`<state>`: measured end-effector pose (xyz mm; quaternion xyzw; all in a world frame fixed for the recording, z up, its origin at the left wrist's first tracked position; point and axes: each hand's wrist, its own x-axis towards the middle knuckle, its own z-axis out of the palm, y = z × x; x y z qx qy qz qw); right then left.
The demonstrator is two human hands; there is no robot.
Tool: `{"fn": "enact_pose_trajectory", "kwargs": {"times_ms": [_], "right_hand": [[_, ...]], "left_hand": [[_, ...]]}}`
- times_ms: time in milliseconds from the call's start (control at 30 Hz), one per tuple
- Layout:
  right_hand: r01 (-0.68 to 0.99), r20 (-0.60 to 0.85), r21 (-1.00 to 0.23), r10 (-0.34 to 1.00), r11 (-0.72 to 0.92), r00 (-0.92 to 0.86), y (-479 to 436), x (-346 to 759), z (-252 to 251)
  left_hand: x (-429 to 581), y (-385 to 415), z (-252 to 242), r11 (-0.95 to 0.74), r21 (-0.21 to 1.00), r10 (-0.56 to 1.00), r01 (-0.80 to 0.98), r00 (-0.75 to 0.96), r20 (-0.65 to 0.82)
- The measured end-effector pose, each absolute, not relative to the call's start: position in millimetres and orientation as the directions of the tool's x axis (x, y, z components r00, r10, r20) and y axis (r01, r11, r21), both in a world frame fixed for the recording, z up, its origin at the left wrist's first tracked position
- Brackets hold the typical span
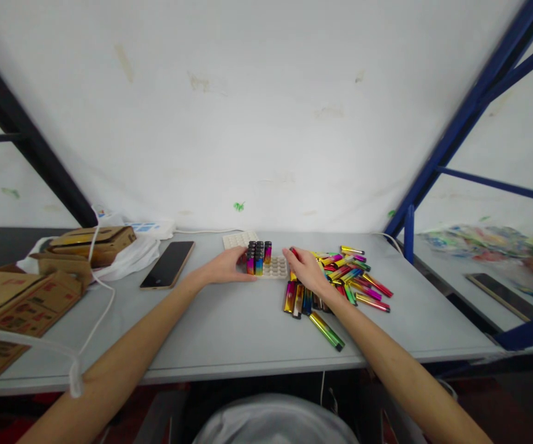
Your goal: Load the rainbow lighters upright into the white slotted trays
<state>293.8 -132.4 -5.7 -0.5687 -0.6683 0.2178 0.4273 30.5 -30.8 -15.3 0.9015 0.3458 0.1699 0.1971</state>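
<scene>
At mid-frame on the counter, your left hand lay open against the white tray of upright sticks. Your right hand, just right of it, pinched a stick beside the loose pile.

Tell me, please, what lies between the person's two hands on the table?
In the head view, a white tray lies between the left hand and the right hand, with colourful sticks standing upright in its left part.
</scene>
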Motion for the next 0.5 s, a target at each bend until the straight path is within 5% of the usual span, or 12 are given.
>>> {"fn": "enact_pose_trajectory", "kwargs": {"times_ms": [167, 333, 500], "right_hand": [[0.640, 0.341, -0.691, 0.932, 0.337, -0.122, -131.9, 295.7, -6.1], [0.766, 0.458, -0.459, 0.858, 0.451, -0.231, -130.7, 297.0, 1.1], [0.805, 0.411, -0.464, 0.895, 0.371, -0.176, -125.5, 296.9, 4.7]], "left_hand": [[31.0, -31.0, -15.0, -0.685, 0.462, 0.691, 0.563, 0.702, 0.169], [31.2, -34.0, -12.8, -0.690, 0.447, 0.690, 0.569, 0.705, 0.167], [30.8, -35.0, -12.6, -0.689, 0.473, 0.689, 0.549, 0.700, 0.190]]}}
